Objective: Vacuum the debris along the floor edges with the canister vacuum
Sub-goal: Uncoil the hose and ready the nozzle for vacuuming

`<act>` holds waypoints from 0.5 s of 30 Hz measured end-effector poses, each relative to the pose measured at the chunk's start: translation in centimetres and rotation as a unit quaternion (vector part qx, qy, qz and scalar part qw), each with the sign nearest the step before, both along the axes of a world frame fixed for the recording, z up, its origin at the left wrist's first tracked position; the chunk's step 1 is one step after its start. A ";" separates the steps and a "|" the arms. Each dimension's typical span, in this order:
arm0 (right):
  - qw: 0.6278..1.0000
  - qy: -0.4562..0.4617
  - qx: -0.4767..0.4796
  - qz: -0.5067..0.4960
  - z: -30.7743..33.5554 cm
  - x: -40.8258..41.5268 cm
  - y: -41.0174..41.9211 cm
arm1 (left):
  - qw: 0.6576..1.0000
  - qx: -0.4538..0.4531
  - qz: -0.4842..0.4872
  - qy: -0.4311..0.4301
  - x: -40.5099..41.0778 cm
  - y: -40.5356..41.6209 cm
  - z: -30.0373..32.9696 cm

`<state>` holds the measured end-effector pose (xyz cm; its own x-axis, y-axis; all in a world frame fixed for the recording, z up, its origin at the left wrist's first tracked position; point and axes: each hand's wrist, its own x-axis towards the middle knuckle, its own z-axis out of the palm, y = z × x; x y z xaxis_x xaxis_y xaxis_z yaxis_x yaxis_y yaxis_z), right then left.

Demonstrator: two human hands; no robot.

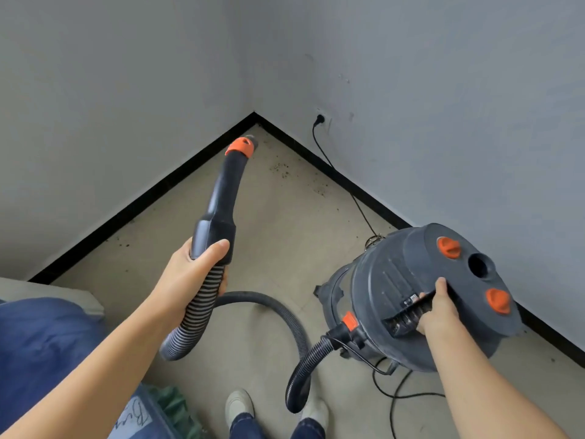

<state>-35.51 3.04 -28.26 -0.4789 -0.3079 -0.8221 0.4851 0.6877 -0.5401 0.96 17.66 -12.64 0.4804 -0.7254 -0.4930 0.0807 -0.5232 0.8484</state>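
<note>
Dark grey plastic canister vacuum (421, 299): near black skirting (348, 182); bulky, likely heavy; right hand (438, 312) grips its top handle. Left hand (193, 274) wraps black rigid nozzle (224, 198), ribbed hose flexible.

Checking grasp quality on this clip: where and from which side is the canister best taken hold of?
By the black handle across the canister lid, from above. It is a raised bar with room beneath for curled fingers, as the right hand shows. The drum is wide and smooth, and the hose blocks its front.
</note>
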 end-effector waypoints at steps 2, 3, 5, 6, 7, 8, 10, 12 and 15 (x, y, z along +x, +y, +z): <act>0.999 0.005 0.024 0.028 1.1 0.8 0.0 | 1.000 0.006 -0.016 0.000 -1.2 -0.6 -0.3; 0.999 0.009 0.033 0.033 1.3 0.8 0.1 | 1.000 0.010 -0.029 -0.004 -1.6 -0.8 -0.3; 0.998 0.008 0.019 0.063 1.5 0.5 0.3 | 0.998 0.015 -0.053 -0.021 -2.0 -1.1 -0.2; 0.997 0.003 0.017 0.079 1.2 0.1 0.1 | 0.998 0.015 -0.060 -0.025 -2.2 -1.2 0.0; 0.995 -0.010 0.020 0.093 0.9 -0.3 0.1 | 0.998 0.012 -0.065 -0.025 -2.3 -1.3 0.2; 0.994 -0.027 0.024 0.107 0.7 -0.7 0.0 | 0.997 0.011 -0.071 -0.025 -2.4 -1.5 0.3; 0.987 -0.032 0.032 0.156 1.2 -1.3 0.1 | 0.996 0.010 -0.082 -0.021 -3.0 -2.2 0.5; 0.970 -0.017 0.049 0.239 1.9 -1.9 0.8 | 0.996 0.005 -0.088 -0.007 -4.1 -3.0 0.4; 0.919 0.029 0.068 0.387 3.4 -3.3 2.1 | 0.994 -0.008 -0.104 0.016 -7.2 -4.4 0.1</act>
